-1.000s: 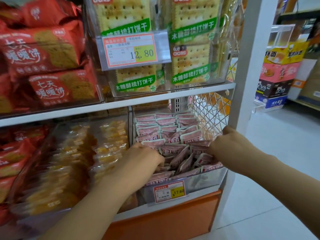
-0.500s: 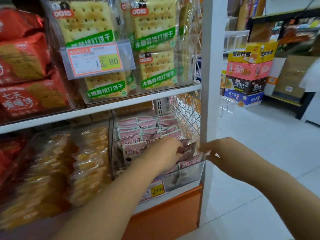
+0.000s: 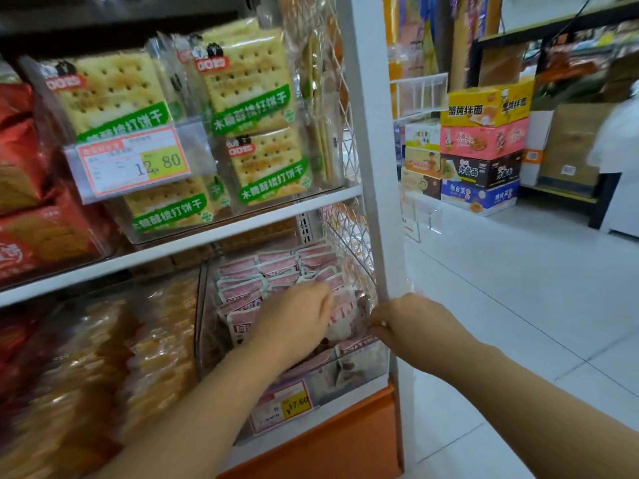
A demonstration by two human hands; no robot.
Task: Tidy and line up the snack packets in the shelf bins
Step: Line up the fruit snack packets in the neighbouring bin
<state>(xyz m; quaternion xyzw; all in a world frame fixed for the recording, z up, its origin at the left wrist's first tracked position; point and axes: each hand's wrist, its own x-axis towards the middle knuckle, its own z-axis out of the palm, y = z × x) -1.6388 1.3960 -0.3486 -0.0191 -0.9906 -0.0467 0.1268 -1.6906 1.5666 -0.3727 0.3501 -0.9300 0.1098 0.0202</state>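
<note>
The shelf board (image 3: 207, 236) is closing over the clear bin (image 3: 363, 371) at 12 o'clock. The left hand (image 3: 297, 323) is pressing fairly straight fingers onto the pink packets (image 3: 242, 271) in that bin. The right hand (image 3: 418, 323) is curling its fingers at the bin's 3 o'clock rim by the white post (image 3: 373, 167); I cannot tell what they grip. Open floor (image 3: 518, 305) is lying further right.

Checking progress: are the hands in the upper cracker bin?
No, the left hand and right hand are at the lower pink-packet bin.

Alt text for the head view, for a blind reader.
The left hand lies on pink packets in a clear bin on a lower shelf; the right hand curls at the bin's right edge. Above sit cracker packs.
</note>
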